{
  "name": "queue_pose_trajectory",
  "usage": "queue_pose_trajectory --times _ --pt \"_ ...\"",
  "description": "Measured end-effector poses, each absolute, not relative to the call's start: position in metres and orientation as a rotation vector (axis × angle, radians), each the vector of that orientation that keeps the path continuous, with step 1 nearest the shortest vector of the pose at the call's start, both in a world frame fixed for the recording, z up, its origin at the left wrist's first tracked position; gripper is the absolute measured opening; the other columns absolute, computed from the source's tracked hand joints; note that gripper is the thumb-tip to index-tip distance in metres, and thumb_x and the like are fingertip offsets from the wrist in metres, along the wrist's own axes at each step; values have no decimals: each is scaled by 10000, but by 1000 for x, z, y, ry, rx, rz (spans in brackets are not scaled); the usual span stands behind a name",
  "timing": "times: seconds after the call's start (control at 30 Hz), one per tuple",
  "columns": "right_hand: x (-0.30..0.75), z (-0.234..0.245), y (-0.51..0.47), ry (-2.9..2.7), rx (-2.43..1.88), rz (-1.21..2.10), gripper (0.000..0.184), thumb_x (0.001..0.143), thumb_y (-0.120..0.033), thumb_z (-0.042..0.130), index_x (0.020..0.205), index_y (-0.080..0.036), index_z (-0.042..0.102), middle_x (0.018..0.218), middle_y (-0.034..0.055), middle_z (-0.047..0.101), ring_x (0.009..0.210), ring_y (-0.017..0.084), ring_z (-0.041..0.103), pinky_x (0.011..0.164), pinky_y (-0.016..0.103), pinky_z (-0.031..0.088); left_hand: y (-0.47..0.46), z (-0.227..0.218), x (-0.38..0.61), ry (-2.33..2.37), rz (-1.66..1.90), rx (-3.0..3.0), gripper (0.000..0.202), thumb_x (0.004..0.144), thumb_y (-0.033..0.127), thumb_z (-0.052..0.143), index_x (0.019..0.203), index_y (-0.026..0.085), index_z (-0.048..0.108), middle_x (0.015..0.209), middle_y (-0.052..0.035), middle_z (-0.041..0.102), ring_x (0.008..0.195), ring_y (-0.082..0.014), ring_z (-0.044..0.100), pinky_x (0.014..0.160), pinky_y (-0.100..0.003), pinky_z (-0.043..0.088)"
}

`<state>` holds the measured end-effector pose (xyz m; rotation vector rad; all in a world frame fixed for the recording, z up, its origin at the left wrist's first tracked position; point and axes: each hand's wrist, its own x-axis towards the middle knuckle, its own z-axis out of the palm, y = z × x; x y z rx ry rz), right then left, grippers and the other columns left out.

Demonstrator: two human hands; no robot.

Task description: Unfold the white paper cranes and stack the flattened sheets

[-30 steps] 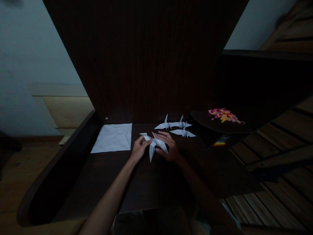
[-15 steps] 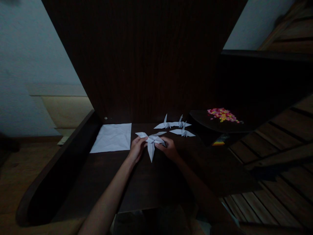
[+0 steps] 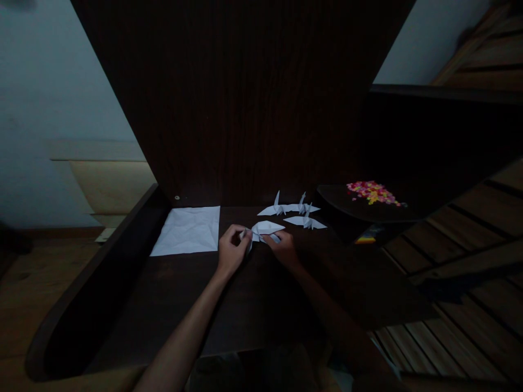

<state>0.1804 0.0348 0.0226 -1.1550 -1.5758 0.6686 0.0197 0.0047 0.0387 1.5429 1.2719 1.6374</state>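
Between my hands is a white folded-paper piece (image 3: 267,226), one broad pointed flap of it lying up and to the right. My left hand (image 3: 233,249) pinches its left end, and the fingers cover part of the paper there. My right hand (image 3: 283,248) grips the right side with the thumb on top. Just behind stand finished-looking white paper cranes: one crane (image 3: 277,209) at the left, another crane (image 3: 303,207) beside it, and a third crane (image 3: 307,221) in front of them.
A creased square sheet of white paper (image 3: 188,231) lies on the dark desk (image 3: 175,305) to the left. Small pink, red and yellow pieces (image 3: 373,192) are heaped on a raised corner shelf (image 3: 339,197) at the right. A dark back panel (image 3: 245,109) rises behind.
My left hand has turned and now pinches the paper's left end. The flap that pointed toward me no longer shows there, and the broad flap now lies up and right.
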Motion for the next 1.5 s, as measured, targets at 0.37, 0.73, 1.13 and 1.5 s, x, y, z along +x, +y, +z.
queue_pose_trajectory --times 0.37,0.73,1.13,1.5 --pt "177 17 36 -1495 -1160 773 226 699 -354 639 578 -168 681 598 7 686 576 182 632 524 264 499 2 33 24 1346 1655 2104 259 754 178 644 995 190 551 954 -61 595 906 -201 565 785 -326 478" --pt "177 17 41 -1367 -1014 1028 254 655 -411 709 752 -178 733 853 76 745 816 260 698 733 387 567 2 38 18 1194 1573 2115 336 759 203 654 1079 197 550 1072 -90 616 1021 -231 581 896 -400 471" --pt "185 10 40 -1562 -965 1023 219 673 -389 671 698 -174 643 632 18 650 571 177 601 529 289 488 2 36 18 1213 1462 1898 272 755 166 614 1021 205 575 1040 -55 672 970 -207 641 889 -349 487" --pt "187 28 28 -1734 -753 916 339 735 -429 658 989 -206 656 1028 84 694 957 238 645 829 339 504 3 39 20 1110 1541 1845 192 715 113 604 879 194 546 971 -50 640 938 -196 615 859 -344 478"
